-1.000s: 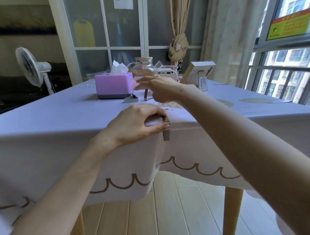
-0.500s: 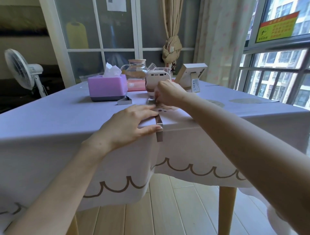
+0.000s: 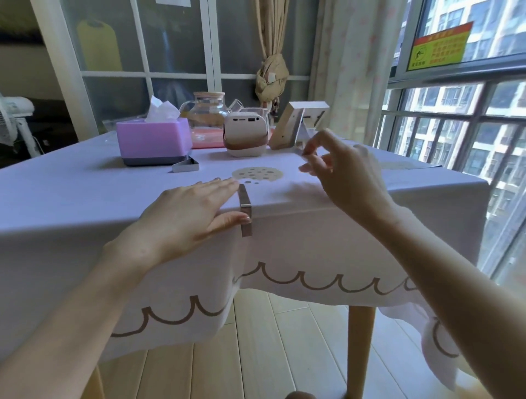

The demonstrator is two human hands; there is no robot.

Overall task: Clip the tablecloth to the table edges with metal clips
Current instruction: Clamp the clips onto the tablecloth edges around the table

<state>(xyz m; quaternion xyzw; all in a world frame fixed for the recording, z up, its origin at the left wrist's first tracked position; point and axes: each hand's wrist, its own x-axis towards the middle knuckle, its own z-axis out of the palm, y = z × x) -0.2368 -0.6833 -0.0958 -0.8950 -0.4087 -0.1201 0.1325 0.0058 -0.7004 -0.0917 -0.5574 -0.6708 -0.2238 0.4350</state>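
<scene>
Pressing flat with straight fingers, the left hand [image 3: 187, 216] holds the tablecloth [image 3: 85, 199] beside a metal clip [image 3: 245, 209] seated on the near tabletop [image 3: 355, 205] edge. The right hand [image 3: 347, 176] hovers with its fingertips [image 3: 305, 153] pinched; whether it holds anything, I cannot tell. A loosely seated clip could slip under the hanging cloth's weight.

Legible text: none. Sticker [image 3: 439, 45] on window pane [image 3: 498, 37]: red band above a yellow-green field, red figure pictogram at left, rows of characters too blurred to read. White sheet [image 3: 173, 2] on glass door [image 3: 170, 42]: nothing readable.
</scene>
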